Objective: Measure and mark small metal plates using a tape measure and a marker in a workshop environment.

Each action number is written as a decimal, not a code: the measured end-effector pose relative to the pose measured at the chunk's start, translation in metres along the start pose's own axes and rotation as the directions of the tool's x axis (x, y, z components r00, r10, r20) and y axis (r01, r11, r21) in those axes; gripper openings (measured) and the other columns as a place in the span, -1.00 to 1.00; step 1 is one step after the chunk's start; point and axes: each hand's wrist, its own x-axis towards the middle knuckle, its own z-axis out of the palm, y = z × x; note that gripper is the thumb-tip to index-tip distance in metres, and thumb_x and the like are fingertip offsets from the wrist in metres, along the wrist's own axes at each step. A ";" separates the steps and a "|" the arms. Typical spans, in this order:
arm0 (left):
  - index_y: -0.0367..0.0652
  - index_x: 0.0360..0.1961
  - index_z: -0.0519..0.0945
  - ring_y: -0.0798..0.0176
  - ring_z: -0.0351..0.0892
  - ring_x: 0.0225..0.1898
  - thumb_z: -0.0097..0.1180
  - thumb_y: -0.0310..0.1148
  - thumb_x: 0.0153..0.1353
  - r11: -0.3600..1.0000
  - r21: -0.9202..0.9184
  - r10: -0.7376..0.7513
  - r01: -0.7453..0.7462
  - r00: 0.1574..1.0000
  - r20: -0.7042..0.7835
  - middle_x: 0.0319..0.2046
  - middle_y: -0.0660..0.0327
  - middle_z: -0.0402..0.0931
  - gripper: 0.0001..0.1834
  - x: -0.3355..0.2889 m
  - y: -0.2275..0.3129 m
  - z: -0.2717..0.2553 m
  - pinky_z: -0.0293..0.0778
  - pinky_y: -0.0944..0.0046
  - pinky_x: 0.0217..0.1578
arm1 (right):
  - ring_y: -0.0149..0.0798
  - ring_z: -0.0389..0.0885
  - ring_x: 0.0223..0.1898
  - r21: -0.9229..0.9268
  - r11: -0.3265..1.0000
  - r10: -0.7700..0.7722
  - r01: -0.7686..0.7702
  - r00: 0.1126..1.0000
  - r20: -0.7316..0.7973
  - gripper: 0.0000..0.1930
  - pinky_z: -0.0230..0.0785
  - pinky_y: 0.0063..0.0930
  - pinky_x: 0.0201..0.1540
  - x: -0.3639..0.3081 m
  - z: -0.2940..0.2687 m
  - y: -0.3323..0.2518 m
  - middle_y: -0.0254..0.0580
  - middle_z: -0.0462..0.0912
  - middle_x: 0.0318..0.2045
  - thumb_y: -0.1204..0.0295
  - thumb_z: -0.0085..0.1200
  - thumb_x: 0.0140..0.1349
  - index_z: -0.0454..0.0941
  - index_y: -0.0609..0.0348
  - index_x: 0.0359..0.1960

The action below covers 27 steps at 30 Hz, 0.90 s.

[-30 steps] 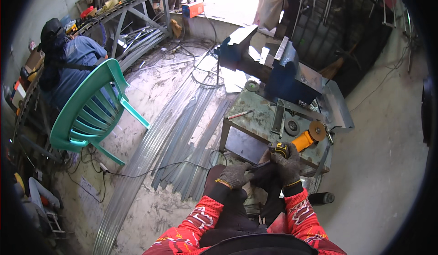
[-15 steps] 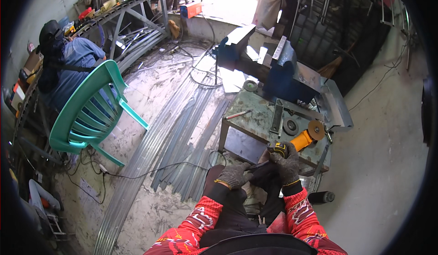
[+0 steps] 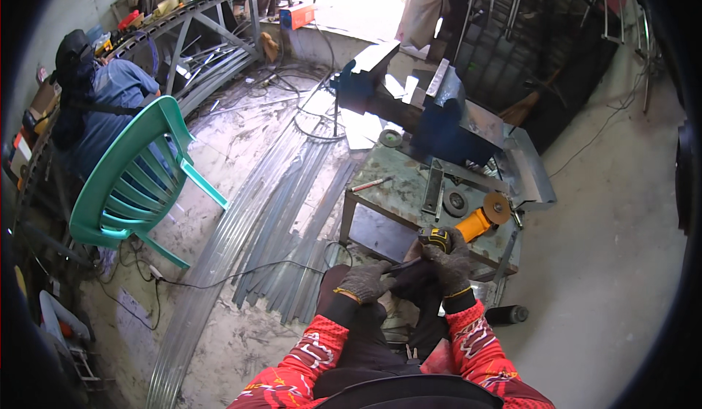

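Note:
My right hand (image 3: 455, 266), in a grey knit glove, is closed around a black and yellow tape measure (image 3: 436, 239) just off the near edge of a low metal worktable (image 3: 380, 179). My left hand (image 3: 365, 282), gloved alike, is closed above my left knee, at the end of a thin dark piece (image 3: 401, 267) whose kind I cannot make out. Beside the tape measure, a yellow angle grinder (image 3: 475, 223) with a tan disc (image 3: 496, 207) lies on the table. A loose dark disc (image 3: 455, 204), a short metal channel (image 3: 433, 190) and a pen-like marker (image 3: 371, 184) lie near it.
A dark blue chop-saw-like machine or vise (image 3: 439, 127) stands behind. Long metal strips (image 3: 285, 226) cover the floor, crossed by a black cable (image 3: 241, 272). At left are a green plastic chair (image 3: 131, 182) and a seated person (image 3: 110, 102). A black bottle (image 3: 507, 315) lies right.
The whole view has shifted slightly, so things sit a little further left. Both hands keep nearly the same pose, and the tape measure stays in my right hand.

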 end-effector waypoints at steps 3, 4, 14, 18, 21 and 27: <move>-0.03 0.31 0.54 -0.20 0.61 0.20 0.17 0.13 0.30 1.000 -0.012 -0.026 0.026 0.999 0.023 0.17 -0.09 0.62 -0.33 -0.001 0.000 0.000 0.48 -0.11 0.22 | -0.34 0.69 -0.13 0.000 1.000 -0.002 0.002 1.000 -0.007 -0.50 0.64 -0.42 -0.08 0.000 0.002 -0.003 -0.24 0.66 -0.12 0.56 0.44 0.07 0.54 0.21 0.07; -0.03 0.32 0.54 -0.20 0.61 0.20 0.18 0.12 0.30 1.000 0.012 -0.017 0.017 1.000 0.025 0.17 -0.09 0.62 -0.33 -0.001 0.001 0.000 0.47 -0.11 0.23 | -0.31 0.70 -0.14 0.011 1.000 0.005 -0.005 1.000 -0.019 -0.51 0.65 -0.39 -0.09 -0.001 0.002 -0.004 -0.21 0.66 -0.14 0.57 0.44 0.03 0.55 0.24 0.03; -0.05 0.34 0.53 -0.16 0.54 0.29 0.16 0.11 0.31 0.999 -0.010 -0.043 0.043 0.998 0.050 0.28 -0.04 0.53 -0.32 -0.002 0.005 -0.006 0.44 -0.09 0.28 | -0.32 0.70 -0.17 0.031 0.998 0.056 -0.055 0.998 -0.006 -0.53 0.65 -0.40 -0.10 -0.002 0.008 -0.020 -0.22 0.68 -0.15 0.57 0.44 0.03 0.56 0.24 0.02; -0.08 0.32 0.53 -0.16 0.54 0.27 0.16 0.11 0.31 0.999 -0.025 -0.042 0.043 0.998 0.049 0.26 -0.05 0.54 -0.32 -0.004 0.008 -0.009 0.44 -0.09 0.28 | -0.33 0.69 -0.15 0.020 0.999 0.051 -0.050 0.998 -0.026 -0.53 0.64 -0.42 -0.09 -0.002 0.008 -0.017 -0.23 0.68 -0.16 0.57 0.44 0.04 0.56 0.24 0.02; -0.10 0.30 0.54 -0.15 0.54 0.27 0.16 0.11 0.31 0.999 -0.025 -0.044 0.046 0.997 0.056 0.25 -0.05 0.54 -0.33 -0.004 0.009 -0.011 0.44 -0.09 0.28 | -0.34 0.69 -0.14 -0.001 0.998 0.064 -0.064 0.997 -0.030 -0.52 0.64 -0.42 -0.09 -0.001 0.005 -0.011 -0.24 0.68 -0.16 0.56 0.45 0.04 0.56 0.24 0.03; -0.09 0.29 0.56 -0.14 0.55 0.27 0.14 0.11 0.33 0.999 -0.006 -0.052 0.053 0.996 0.071 0.24 -0.05 0.55 -0.35 -0.003 0.009 -0.011 0.44 -0.08 0.28 | -0.36 0.68 -0.16 -0.010 0.997 0.075 -0.076 0.997 -0.030 -0.52 0.63 -0.44 -0.10 -0.001 0.004 -0.008 -0.26 0.67 -0.16 0.56 0.43 0.04 0.56 0.21 0.03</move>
